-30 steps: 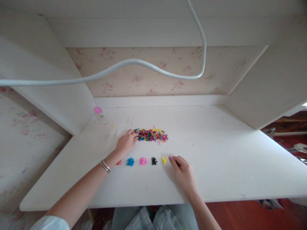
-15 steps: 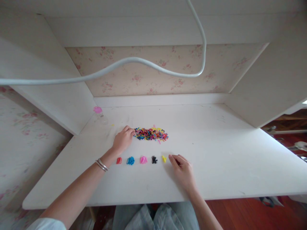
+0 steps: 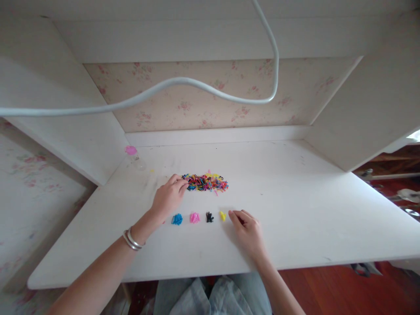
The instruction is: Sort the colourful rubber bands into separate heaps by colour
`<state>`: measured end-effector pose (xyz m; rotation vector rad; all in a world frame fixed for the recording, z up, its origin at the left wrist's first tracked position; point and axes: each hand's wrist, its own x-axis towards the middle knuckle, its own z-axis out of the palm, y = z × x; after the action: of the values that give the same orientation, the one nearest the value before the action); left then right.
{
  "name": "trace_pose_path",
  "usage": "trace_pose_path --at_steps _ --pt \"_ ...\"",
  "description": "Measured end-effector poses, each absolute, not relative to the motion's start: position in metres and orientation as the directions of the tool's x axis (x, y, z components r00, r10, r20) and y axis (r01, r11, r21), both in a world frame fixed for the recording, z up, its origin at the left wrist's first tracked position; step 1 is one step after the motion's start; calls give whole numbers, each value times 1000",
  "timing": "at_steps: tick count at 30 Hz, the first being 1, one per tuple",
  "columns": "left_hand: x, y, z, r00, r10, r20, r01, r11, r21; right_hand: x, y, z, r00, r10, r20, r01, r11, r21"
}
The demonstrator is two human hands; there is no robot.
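A long heap of small mixed-colour rubber bands (image 3: 206, 183) lies on the white desk. My left hand (image 3: 169, 197), with two silver bangles on its wrist, touches the heap's left end, thumb and fingers pinched together; whatever is between them is too small to make out. In front of the heap runs a row of little piles: blue bands (image 3: 177, 219), pink bands (image 3: 194, 217), black bands (image 3: 209, 217) and yellow bands (image 3: 222, 216). A trace of red bands (image 3: 163, 222) shows beside my left wrist. Just right of the yellow pile rests my right hand (image 3: 246, 228), fingers curled closed, their contents hidden.
A clear bottle with a pink top (image 3: 131, 150) is at the desk's back left corner. White side panels and a back ledge (image 3: 216, 134) bound the desk (image 3: 311, 210). A white cable (image 3: 183, 81) crosses the upper view.
My left hand has moved slightly right, further onto the heap's left end, and its wrist now covers most of the red pile. My right hand stays beside the yellow bands. The view has shifted slightly.
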<state>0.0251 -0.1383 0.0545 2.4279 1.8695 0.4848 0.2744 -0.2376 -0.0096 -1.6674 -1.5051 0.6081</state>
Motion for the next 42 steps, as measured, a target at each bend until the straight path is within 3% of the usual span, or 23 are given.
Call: trace_pose_path --at_steps 9,22,34,42 --pt "71 -225 47 321 934 156 922 -346 176 273 -240 -8 156 979 130 604 10 -797" --pt "98 -237 24 299 926 233 948 -315 37 272 -240 -7 133 981 142 626 28 -779" --pt "97 -243 24 310 915 257 944 -330 34 273 -240 -5 135 982 129 599 22 -800" --pt "46 -258 27 193 891 410 968 -241 70 274 -242 -6 141 983 117 607 8 -795"
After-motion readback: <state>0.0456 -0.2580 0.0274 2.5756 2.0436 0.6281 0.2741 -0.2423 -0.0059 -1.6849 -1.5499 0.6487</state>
